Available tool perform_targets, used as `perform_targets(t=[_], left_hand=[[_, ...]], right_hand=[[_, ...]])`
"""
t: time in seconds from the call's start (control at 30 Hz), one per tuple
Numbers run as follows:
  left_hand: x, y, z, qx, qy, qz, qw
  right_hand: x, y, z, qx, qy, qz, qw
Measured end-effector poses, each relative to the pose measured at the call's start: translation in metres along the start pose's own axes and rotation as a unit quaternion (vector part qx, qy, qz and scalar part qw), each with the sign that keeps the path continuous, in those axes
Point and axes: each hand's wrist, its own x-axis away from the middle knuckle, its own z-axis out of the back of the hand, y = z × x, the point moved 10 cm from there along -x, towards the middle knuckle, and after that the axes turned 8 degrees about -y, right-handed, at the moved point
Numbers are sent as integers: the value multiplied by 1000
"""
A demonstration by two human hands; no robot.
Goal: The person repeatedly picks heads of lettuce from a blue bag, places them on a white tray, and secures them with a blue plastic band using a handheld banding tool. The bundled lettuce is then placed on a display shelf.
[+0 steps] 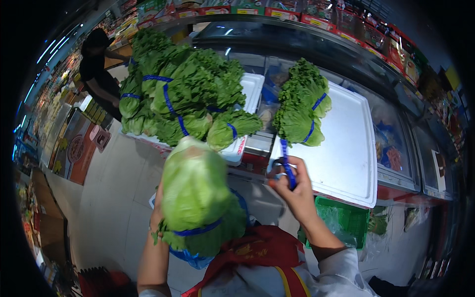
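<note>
My left hand [159, 208] holds up a large head of leafy lettuce [195, 185] from its left side; most of the fingers are hidden behind it. A blue band [198, 229] circles its leafy end. My right hand [293, 178] grips a roll of blue tape, with a strip of blue tape [285, 152] standing up from it. Beyond the held lettuce, a pile of banded lettuce heads [196, 81] covers most of a white foam lid [254, 83]. Two banded lettuce heads [302, 124] lie at the left of another white foam lid [345, 148].
Glass-topped freezers [393, 137] stand under the lids, below a shelf of packaged goods [282, 13]. A green plastic crate [349, 222] is on the floor at right, and blue plastic [193, 258] lies below the held lettuce. A person in dark clothes [96, 70] stands at far left.
</note>
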Motion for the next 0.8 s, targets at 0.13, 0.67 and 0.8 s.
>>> perform_targets(t=[0.13, 0.67, 0.8], left_hand=[[-114, -26, -67, -231, -202, 104, 946], [-225, -229, -193, -686, -513, 196, 476], [-228, -174, -231, -775, -435, -38, 457]], right_hand=[[45, -6, 94, -13, 176, 10, 984], [138, 18, 190, 16, 396, -17, 918], [112, 15, 183, 18, 366, -13, 931]])
